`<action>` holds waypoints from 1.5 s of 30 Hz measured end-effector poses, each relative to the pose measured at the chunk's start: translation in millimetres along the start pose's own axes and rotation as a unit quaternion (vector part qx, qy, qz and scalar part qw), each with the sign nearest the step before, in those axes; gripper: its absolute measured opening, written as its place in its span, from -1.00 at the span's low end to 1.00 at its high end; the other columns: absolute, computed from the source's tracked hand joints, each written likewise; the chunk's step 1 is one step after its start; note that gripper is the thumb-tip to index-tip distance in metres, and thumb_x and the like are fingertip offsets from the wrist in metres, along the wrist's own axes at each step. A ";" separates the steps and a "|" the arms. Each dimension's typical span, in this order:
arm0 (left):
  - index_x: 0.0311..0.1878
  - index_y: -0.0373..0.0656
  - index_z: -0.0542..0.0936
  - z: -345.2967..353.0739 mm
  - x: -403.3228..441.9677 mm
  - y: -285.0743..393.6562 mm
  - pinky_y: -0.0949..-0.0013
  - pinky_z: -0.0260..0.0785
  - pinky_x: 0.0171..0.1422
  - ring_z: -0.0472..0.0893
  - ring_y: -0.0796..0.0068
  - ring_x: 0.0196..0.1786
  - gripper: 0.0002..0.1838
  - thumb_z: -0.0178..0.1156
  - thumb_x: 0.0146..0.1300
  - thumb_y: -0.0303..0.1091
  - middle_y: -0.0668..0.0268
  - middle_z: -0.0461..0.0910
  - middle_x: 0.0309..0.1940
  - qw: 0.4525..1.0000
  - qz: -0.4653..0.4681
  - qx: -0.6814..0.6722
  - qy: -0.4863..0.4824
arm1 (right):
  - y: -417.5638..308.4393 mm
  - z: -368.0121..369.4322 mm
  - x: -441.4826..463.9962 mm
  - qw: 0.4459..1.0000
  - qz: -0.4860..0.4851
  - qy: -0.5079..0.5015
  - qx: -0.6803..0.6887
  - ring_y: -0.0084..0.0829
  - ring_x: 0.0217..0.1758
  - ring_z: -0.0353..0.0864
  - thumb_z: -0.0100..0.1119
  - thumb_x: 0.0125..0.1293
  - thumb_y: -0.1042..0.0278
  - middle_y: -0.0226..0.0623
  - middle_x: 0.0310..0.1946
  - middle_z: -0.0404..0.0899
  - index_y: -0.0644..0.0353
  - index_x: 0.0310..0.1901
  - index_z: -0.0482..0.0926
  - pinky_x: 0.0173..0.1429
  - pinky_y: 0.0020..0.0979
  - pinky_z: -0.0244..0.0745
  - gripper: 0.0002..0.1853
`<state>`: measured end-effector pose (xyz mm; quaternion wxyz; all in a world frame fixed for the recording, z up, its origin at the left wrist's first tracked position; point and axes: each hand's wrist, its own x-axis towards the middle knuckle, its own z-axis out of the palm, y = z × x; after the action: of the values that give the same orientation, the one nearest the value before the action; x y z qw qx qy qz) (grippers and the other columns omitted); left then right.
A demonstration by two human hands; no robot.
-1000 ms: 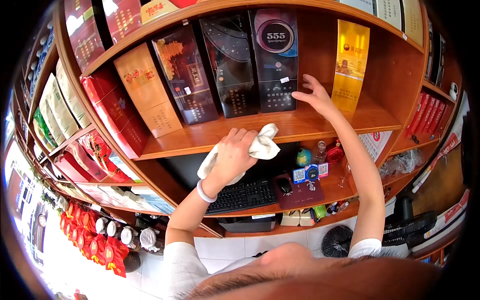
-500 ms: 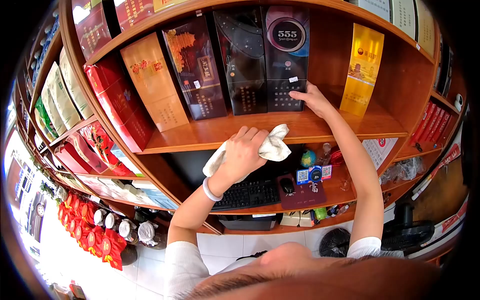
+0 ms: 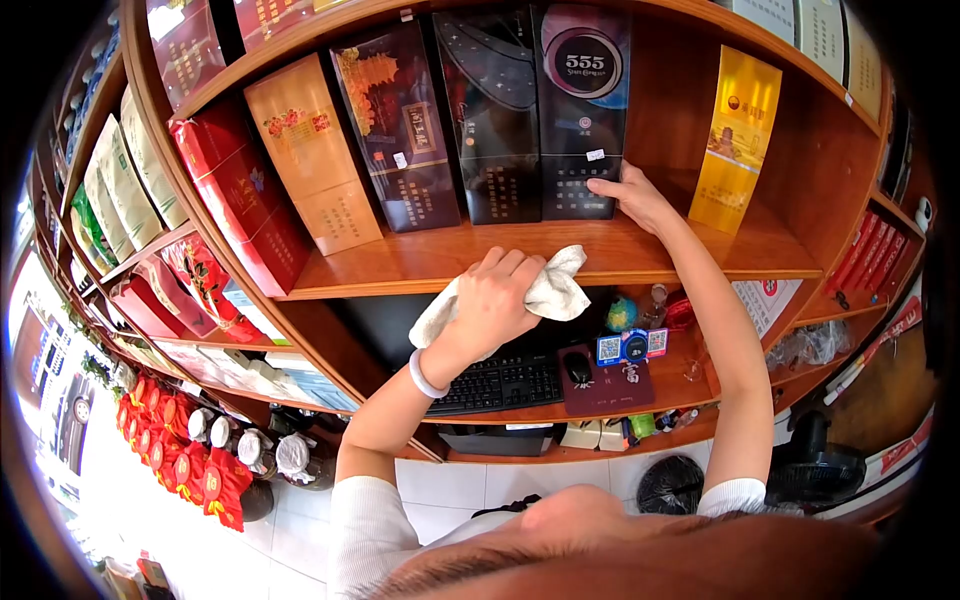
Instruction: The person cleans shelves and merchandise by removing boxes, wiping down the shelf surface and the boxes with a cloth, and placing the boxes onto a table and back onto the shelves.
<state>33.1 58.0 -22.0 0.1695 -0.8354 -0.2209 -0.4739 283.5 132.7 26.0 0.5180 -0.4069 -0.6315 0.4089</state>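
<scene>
My left hand [image 3: 492,302] is closed around a whitish cloth [image 3: 558,285], bunched so that its ends stick out on both sides. It hovers just in front of the shelf edge. My right hand [image 3: 640,200] grips the lower right edge of a dark "555" carton [image 3: 583,120], thumb across its front; the other fingers are mostly hidden at its side. That carton stands upright on the wooden shelf [image 3: 450,262], beside a black carton [image 3: 488,130]. Farther left are a dark purple carton [image 3: 398,140] and an orange carton [image 3: 312,155].
A yellow carton [image 3: 735,140] stands at the right of the shelf, and a red box [image 3: 240,205] at the left end. Below are a keyboard [image 3: 500,387], a mouse [image 3: 577,368], a small globe [image 3: 621,314] and a QR code stand [image 3: 633,347].
The view has shifted slightly, so the shelf and cartons appear a little up and to the right. Both hands keep their holds on the cloth and the carton.
</scene>
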 end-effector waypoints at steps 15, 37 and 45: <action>-0.34 -0.20 0.54 1.6 0.7 0.7 0.30 0.32 -0.45 0.45 0.28 -0.47 -0.67 0.30 -0.31 -0.41 0.30 0.45 -0.56 1.000 0.004 -0.012 0.009 | -1.4 4.3 -1.5 1.000 -0.026 -0.003 -0.002 -0.49 -0.04 0.44 0.25 0.09 0.36 -0.29 -0.08 0.47 0.30 0.07 0.32 0.12 -0.47 0.30 -0.49; -0.31 -0.18 0.54 2.4 -0.4 0.0 0.31 0.35 -0.37 0.47 0.29 -0.39 -0.65 0.30 -0.30 -0.39 0.31 0.47 -0.49 1.000 -0.001 -0.008 -0.013 | 9.0 -9.4 1.3 0.999 -0.038 0.006 0.021 -0.48 -0.04 0.44 0.25 0.06 0.40 -0.28 -0.09 0.49 0.31 0.06 0.33 0.13 -0.47 0.28 -0.49; -0.30 -0.19 0.54 0.2 -0.4 0.6 0.30 0.36 -0.37 0.47 0.29 -0.40 -0.64 0.31 -0.30 -0.39 0.30 0.48 -0.49 1.000 -0.001 -0.008 -0.013 | 0.9 -7.0 -5.2 1.000 -0.021 -0.013 0.019 -0.50 -0.03 0.43 0.24 0.09 0.41 -0.31 -0.09 0.47 0.30 0.08 0.29 0.14 -0.47 0.27 -0.48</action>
<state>33.3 57.5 -22.5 0.1591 -0.8425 -0.2203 -0.4652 291.2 128.7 24.3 0.5260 -0.3785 -0.6387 0.4149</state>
